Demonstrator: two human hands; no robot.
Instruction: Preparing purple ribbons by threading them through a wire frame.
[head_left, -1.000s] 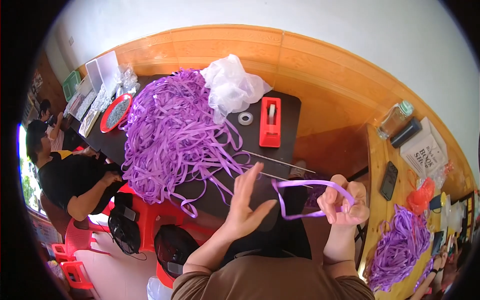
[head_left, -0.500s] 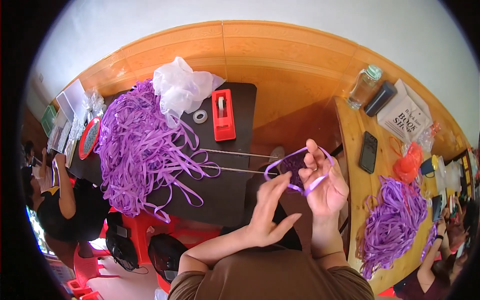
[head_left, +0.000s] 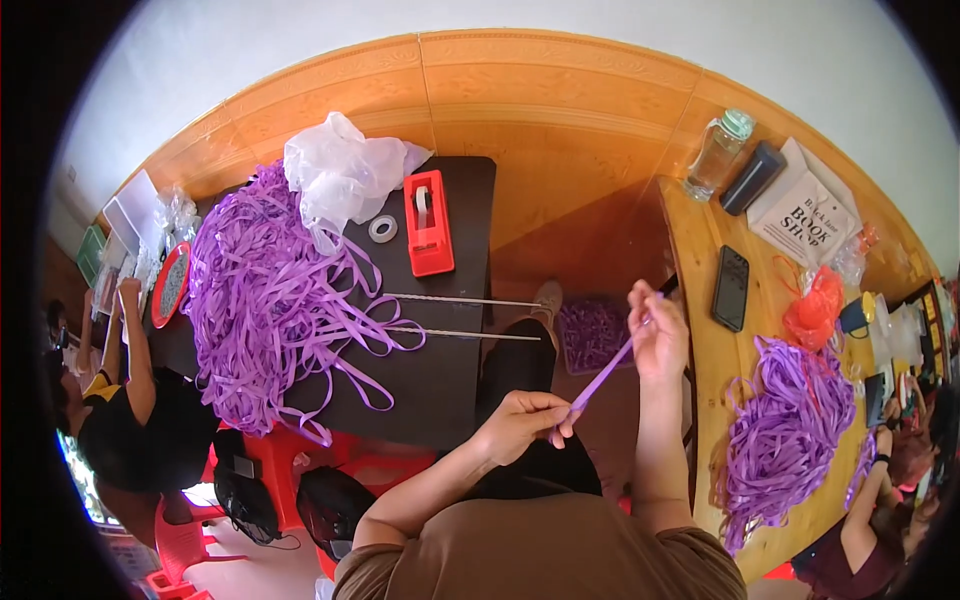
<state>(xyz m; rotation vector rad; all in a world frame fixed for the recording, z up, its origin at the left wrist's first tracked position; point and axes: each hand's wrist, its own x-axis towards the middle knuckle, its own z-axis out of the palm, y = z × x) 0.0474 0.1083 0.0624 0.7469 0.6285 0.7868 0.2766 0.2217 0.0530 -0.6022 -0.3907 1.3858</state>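
A purple ribbon [head_left: 603,377] runs taut on a slant between my two hands. Its lower end is pinched in my left hand [head_left: 527,424], thumb against fingers. My right hand [head_left: 659,332], higher up and to the right, has its fingers curled round the upper end. Left of my hands, a big heap of purple ribbon loops [head_left: 265,310] covers much of the dark table [head_left: 440,395]. Two thin metal rods [head_left: 470,299] jut past that table's right edge, some loops lying around them. On the wooden table to the right lies a second bundle of purple ribbon [head_left: 785,440].
On the dark table are a red tape dispenser [head_left: 430,250], a tape roll [head_left: 382,229] and a white plastic bag [head_left: 340,175]. A phone [head_left: 731,288] and water bottle [head_left: 716,155] occupy the wooden table [head_left: 690,230]. A bin of purple pieces [head_left: 595,335] sits below. People work at both sides.
The ribbon was an open loop round my right hand's fingers; now it is stretched straight. My left hand has moved down and closed on it, and my right hand's fingers have curled in.
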